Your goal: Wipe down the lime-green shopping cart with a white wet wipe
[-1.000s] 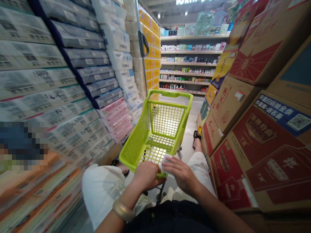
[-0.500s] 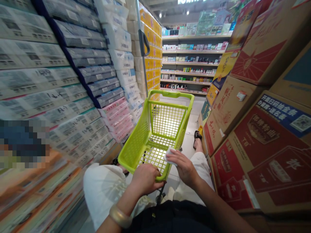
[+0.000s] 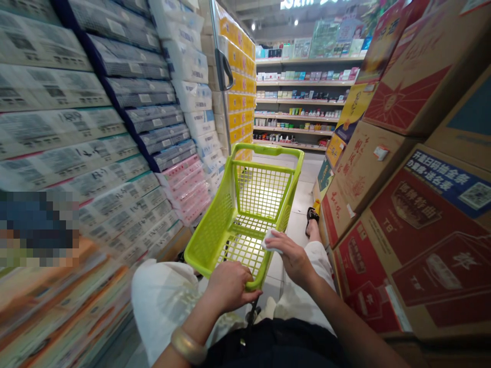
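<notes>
A lime-green plastic shopping basket cart (image 3: 215, 225) stands in front of me in a narrow aisle, with nothing inside it. My left hand (image 3: 228, 286) is closed round the near rim of the basket; a pale bangle sits on that wrist. My right hand (image 3: 289, 253) presses a small white wipe (image 3: 268, 237) against the basket's right rim, fingers curled on it. My knees in white trousers flank the cart.
Stacked packs of tissue and paper (image 3: 115, 133) wall the left side. Red and brown cardboard boxes (image 3: 414, 204) are piled on the right. Shelves of small goods (image 3: 299, 97) cross the far end. A sandalled foot (image 3: 311, 214) rests on the floor by the boxes.
My right hand with the wipe has slid from the near rim forward along the basket's right rim. My left hand keeps its grip on the near rim.
</notes>
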Available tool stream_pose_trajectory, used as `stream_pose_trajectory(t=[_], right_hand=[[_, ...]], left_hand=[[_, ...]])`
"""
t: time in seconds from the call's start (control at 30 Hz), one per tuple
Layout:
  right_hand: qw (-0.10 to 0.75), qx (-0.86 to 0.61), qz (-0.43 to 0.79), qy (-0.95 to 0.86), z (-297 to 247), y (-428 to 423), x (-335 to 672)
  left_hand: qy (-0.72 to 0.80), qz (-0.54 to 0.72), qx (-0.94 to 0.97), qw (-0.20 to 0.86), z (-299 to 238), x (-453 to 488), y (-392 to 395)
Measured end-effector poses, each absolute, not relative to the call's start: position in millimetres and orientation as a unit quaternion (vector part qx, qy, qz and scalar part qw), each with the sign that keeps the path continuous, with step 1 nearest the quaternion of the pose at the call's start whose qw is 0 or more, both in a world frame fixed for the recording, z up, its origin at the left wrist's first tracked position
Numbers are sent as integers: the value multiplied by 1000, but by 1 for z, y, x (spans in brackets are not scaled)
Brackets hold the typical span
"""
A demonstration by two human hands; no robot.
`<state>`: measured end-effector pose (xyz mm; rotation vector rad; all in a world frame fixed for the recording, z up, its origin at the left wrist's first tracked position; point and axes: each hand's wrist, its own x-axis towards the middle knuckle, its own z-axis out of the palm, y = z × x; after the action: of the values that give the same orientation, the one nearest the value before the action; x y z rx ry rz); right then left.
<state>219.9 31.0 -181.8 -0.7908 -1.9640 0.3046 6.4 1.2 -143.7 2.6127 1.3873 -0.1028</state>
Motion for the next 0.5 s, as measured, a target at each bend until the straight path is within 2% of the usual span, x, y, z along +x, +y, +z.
stream_pose_trajectory(t=[0.3,0.5], right_hand=[[429,-247,120,-861,-192,-9,202],[487,-310,100,-810,-182,37,215]], left_hand=[[488,-54,868,77,-142,6,-1],[464,-36,880,93,-143,7,1]])
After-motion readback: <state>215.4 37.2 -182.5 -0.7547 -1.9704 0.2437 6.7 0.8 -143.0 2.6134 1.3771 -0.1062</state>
